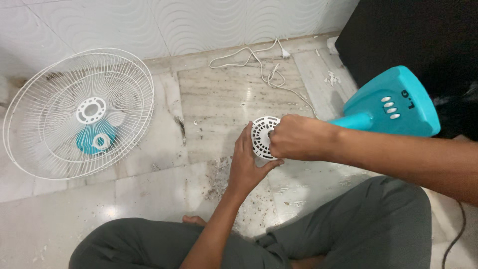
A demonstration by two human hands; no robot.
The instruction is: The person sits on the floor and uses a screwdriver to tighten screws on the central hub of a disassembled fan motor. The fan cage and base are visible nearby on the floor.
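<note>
On the marble floor [224, 99] we see two white wire fan guards [79, 112] lying stacked at the left, with a teal hub showing through them. A white power cord [259, 62] trails near the patterned white wall [199, 20].

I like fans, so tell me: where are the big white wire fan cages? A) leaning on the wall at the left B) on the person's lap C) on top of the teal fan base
A: the white wire cages stand tilted on the floor at the left, against the patterned wall, away from both hands.
</note>
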